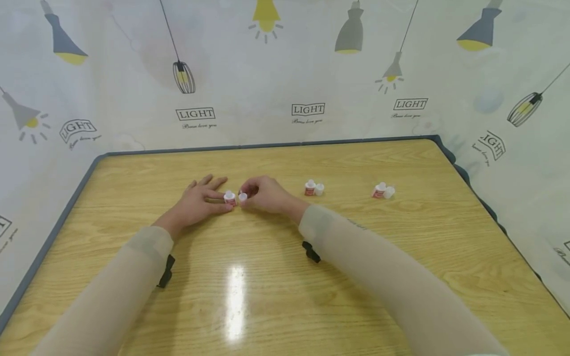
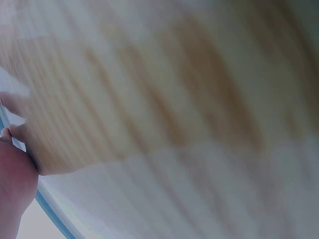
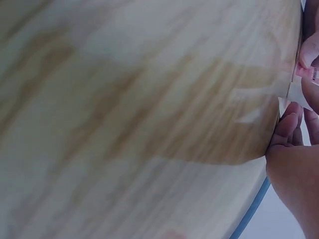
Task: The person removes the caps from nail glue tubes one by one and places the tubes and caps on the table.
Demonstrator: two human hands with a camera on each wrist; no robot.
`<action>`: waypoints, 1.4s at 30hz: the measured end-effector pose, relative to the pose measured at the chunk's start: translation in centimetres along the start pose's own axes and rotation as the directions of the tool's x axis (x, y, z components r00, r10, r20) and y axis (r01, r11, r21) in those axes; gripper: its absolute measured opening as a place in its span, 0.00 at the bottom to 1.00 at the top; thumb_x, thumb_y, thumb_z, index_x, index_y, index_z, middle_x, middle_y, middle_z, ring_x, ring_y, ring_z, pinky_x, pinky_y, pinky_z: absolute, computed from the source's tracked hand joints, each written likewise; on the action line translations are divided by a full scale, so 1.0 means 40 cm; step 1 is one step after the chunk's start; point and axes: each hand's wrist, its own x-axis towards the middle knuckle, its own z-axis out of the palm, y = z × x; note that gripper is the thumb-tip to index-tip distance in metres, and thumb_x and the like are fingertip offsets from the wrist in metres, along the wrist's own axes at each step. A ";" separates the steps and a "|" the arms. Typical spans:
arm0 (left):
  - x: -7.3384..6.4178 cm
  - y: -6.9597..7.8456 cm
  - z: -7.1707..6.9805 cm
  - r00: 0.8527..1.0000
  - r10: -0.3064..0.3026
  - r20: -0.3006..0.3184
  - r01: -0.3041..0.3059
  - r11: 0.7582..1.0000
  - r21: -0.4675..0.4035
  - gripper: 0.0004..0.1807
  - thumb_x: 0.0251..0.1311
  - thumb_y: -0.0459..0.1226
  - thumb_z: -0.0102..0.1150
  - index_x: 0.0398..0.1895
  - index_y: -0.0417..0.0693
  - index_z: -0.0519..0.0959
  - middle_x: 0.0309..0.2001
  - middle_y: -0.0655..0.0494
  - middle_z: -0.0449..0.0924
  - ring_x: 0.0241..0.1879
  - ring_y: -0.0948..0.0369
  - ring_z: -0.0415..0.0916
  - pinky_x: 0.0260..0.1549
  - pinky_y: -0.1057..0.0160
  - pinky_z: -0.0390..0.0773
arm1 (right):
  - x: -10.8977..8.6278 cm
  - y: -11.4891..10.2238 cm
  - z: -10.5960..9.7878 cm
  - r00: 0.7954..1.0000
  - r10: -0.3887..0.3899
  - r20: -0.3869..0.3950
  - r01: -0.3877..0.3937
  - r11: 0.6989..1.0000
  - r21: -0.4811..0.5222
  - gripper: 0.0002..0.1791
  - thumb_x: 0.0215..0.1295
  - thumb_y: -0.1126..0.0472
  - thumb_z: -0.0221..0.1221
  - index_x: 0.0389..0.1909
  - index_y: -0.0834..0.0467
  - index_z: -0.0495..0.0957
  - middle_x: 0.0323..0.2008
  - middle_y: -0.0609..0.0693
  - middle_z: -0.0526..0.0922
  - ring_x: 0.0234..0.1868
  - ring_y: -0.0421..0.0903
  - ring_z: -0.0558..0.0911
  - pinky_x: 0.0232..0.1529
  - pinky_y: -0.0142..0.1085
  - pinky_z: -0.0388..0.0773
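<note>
At the left of the table, a small white bottle (image 1: 229, 199) with a red label stands upright, its nozzle bare. My left hand (image 1: 198, 200) holds it between thumb and index finger, the other fingers spread over the wood. Just right of the bottle, my right hand (image 1: 269, 195) pinches a white cap (image 1: 242, 197) between thumb and fingertips, close over the tabletop. In the right wrist view the red label (image 3: 315, 74) shows at the right edge, with the hands around it. The left wrist view catches only part of the left hand (image 2: 15, 179).
Farther right on the wooden table (image 1: 276, 296) stands a second bottle (image 1: 309, 188) with a cap (image 1: 319, 189) beside it. Beyond that is a third bottle (image 1: 379, 190), its cap (image 1: 389, 192) alongside. A lamp-patterned curtain (image 1: 258, 89) surrounds the table's far edge and sides.
</note>
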 end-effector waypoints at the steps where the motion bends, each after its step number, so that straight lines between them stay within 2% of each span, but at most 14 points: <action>1: -0.001 0.000 -0.001 1.000 -0.002 0.000 0.002 1.000 0.002 0.27 0.68 0.53 0.70 0.64 0.50 0.85 0.86 0.51 0.54 0.88 0.41 0.34 0.83 0.31 0.27 | 0.001 0.000 0.000 1.000 0.003 0.006 -0.003 1.000 -0.007 0.14 0.70 0.60 0.70 0.54 0.58 0.85 0.49 0.52 0.86 0.48 0.44 0.81 0.53 0.34 0.80; 8: -0.002 -0.001 -0.002 1.000 -0.012 0.002 0.012 1.000 0.001 0.28 0.68 0.53 0.70 0.64 0.47 0.85 0.87 0.50 0.53 0.88 0.41 0.33 0.83 0.31 0.27 | 0.004 -0.007 0.004 0.999 0.035 0.025 -0.034 0.997 -0.067 0.16 0.70 0.59 0.70 0.56 0.58 0.85 0.47 0.51 0.86 0.47 0.43 0.80 0.51 0.33 0.78; 18: 0.008 -0.008 -0.004 1.000 -0.021 -0.008 0.021 1.000 0.016 0.28 0.66 0.52 0.73 0.63 0.45 0.85 0.86 0.49 0.54 0.87 0.39 0.34 0.82 0.30 0.28 | 0.014 -0.029 0.014 0.997 0.079 0.018 -0.077 0.995 -0.063 0.19 0.67 0.62 0.71 0.57 0.61 0.85 0.49 0.53 0.87 0.46 0.42 0.79 0.52 0.32 0.77; 28: 0.006 -0.015 0.022 1.000 -0.029 -0.005 0.029 0.999 0.026 0.29 0.65 0.54 0.72 0.62 0.48 0.86 0.86 0.49 0.55 0.87 0.37 0.36 0.82 0.29 0.29 | 0.011 -0.011 0.028 0.994 0.100 0.037 -0.098 0.994 -0.046 0.22 0.65 0.62 0.72 0.59 0.62 0.84 0.52 0.54 0.88 0.48 0.44 0.81 0.57 0.36 0.81; 32: 0.008 -0.013 0.018 1.000 -0.026 -0.009 0.026 1.000 0.017 0.29 0.65 0.55 0.72 0.62 0.46 0.86 0.86 0.50 0.54 0.87 0.38 0.35 0.82 0.30 0.28 | 0.009 -0.014 0.023 0.996 0.091 0.016 -0.090 0.995 -0.042 0.22 0.64 0.63 0.72 0.58 0.63 0.84 0.52 0.55 0.88 0.49 0.46 0.82 0.59 0.39 0.82; 37: 0.006 -0.005 0.007 0.999 -0.028 0.016 0.028 1.000 0.015 0.29 0.66 0.53 0.71 0.63 0.45 0.85 0.87 0.50 0.52 0.87 0.38 0.34 0.82 0.30 0.27 | 0.009 -0.013 0.018 0.994 0.107 0.030 -0.106 0.994 -0.026 0.23 0.64 0.62 0.72 0.60 0.63 0.84 0.53 0.55 0.88 0.50 0.46 0.82 0.61 0.39 0.82; 42: 0.006 0.004 -0.001 1.000 -0.018 0.014 0.018 1.000 -0.005 0.29 0.66 0.53 0.72 0.62 0.44 0.85 0.87 0.50 0.53 0.87 0.38 0.34 0.82 0.30 0.27 | 0.011 -0.011 0.013 0.994 0.106 0.021 -0.106 0.994 -0.019 0.24 0.64 0.62 0.72 0.61 0.62 0.84 0.52 0.55 0.88 0.51 0.46 0.83 0.62 0.39 0.81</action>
